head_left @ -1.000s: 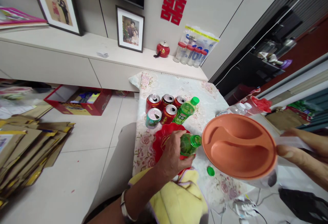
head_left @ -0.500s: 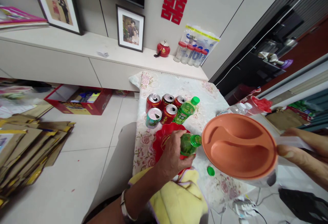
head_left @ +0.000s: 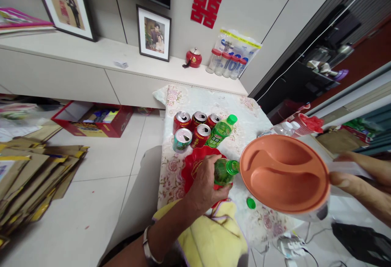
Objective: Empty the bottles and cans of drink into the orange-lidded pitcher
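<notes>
My left hand [head_left: 205, 185] is wrapped round an uncapped green bottle [head_left: 225, 171], tilted with its mouth towards a jug with an orange lid [head_left: 284, 173]. My right hand [head_left: 359, 181] grips the jug's white handle at the right. The bottle is held over a red plate [head_left: 192, 163] on a table with a flowered cloth [head_left: 214, 100]. A loose green cap [head_left: 251, 203] lies on the cloth below the jug. Behind stand several opened cans [head_left: 192, 130] and a second, capped green bottle [head_left: 222, 130].
A yellow cloth [head_left: 214, 238] lies at the table's near edge. A low cabinet [head_left: 91, 67] along the wall carries framed photos, a red pot and jars. Flattened cardboard [head_left: 30, 177] and a red box [head_left: 94, 118] sit on the floor at left. Cables lie at lower right.
</notes>
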Tool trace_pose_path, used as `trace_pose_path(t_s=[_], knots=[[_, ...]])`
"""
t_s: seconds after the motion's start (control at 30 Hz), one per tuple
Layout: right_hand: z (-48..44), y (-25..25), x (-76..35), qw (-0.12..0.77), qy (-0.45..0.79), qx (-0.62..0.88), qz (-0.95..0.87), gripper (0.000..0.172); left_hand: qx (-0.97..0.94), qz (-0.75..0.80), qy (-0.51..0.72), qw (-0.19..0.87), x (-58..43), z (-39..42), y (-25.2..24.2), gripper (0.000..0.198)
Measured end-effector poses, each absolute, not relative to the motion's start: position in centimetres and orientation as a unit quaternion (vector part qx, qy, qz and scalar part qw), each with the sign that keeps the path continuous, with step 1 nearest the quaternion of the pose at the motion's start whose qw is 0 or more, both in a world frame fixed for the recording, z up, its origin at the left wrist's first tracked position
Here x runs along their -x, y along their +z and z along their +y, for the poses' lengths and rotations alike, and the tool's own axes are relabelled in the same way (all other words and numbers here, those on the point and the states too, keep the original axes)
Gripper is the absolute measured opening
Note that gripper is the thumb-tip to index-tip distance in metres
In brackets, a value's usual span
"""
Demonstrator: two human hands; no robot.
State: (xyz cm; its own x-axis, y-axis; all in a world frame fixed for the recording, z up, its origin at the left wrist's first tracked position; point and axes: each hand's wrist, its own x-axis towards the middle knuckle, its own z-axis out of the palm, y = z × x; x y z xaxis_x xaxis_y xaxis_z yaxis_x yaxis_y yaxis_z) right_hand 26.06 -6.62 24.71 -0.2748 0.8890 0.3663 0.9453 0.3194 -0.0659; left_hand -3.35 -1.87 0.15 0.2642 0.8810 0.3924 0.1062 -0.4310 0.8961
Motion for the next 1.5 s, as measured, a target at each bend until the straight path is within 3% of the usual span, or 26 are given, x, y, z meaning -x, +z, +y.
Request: trace_pose_path(t_s=[1.5], knots=[[-6.7, 25.0, -26.3, 0.164, -0.096, 0.563, -0.805, 0.027, -0.683, 0.351, 0.497, 0.404, 3.3, -2.0, 0.3, 0.074]])
